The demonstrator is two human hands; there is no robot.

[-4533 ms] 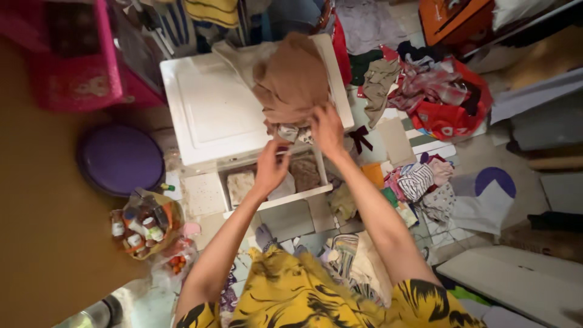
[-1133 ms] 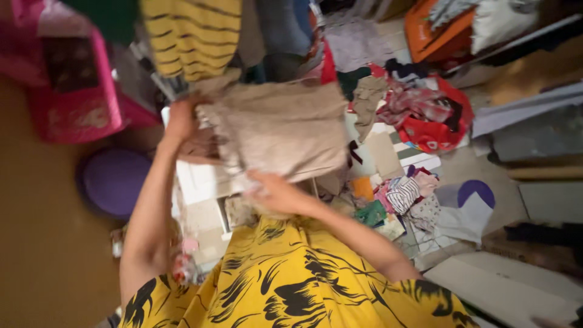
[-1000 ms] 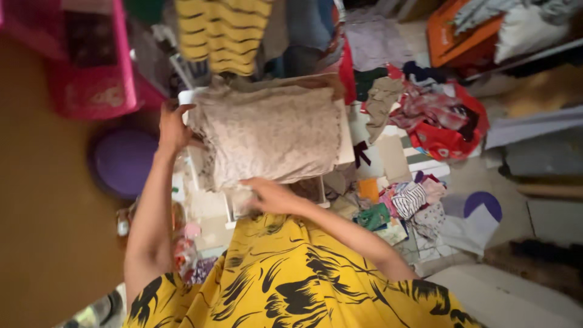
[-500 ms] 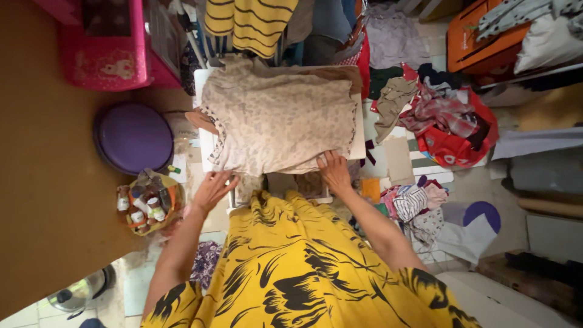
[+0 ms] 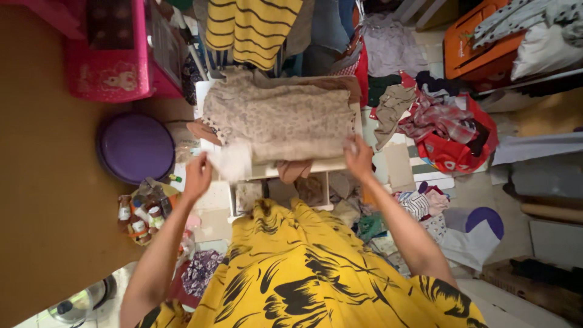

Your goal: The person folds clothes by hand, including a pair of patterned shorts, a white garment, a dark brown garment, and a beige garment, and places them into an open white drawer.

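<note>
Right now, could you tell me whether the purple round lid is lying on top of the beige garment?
No, the purple round lid lies apart, beside the beige garment.

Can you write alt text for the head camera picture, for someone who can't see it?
Seen from above, a person in a yellow and black dress spreads a beige patterned garment over a white surface, the left hand and right hand each gripping a lower corner. A purple round lid, a basket of small bottles and heaps of clothes lie around.
</note>
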